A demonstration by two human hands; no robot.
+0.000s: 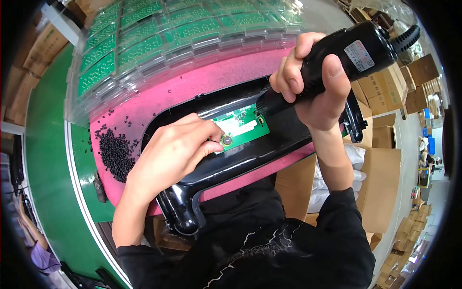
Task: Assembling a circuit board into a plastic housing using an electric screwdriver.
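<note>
A black electric screwdriver [353, 53] is gripped in my right hand [317, 91], fingers and thumb wrapped round its body. It slants down to the left, its lower end over the right part of a green circuit board [255, 134]. Whether its tip touches anything is hidden. My left hand [175, 149] pinches the left end of the board, thumb beside a small round dark part. Beneath both hands lies a long, glossy black plastic housing [226, 169], with the board inside its hollow. A rounded arm of the housing points toward me at the lower left.
Small black screws [115, 156] lie heaped on the pink mat [178, 89] at left. Clear plastic trays [144, 79] of green boards stand at the back. An open cardboard box [380, 188] with white-wrapped things is at right. Another person's purple sleeve [43, 257] shows far left.
</note>
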